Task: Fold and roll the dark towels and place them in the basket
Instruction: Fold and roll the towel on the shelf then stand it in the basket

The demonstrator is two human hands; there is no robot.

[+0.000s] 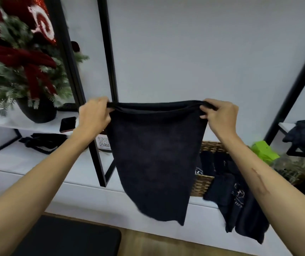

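Pinched at its two top corners, left hand and right hand curled round the hem, towel hanging doubled in mid-air, probably stretched to square the fold. Behind the towel, low and right: basket with dark towels spilling over its rim. Farther left of the towel: phone, potted tree.

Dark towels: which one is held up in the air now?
The plain dark towel, pinched at its top corners by the left hand and right hand; the others lie by the basket.
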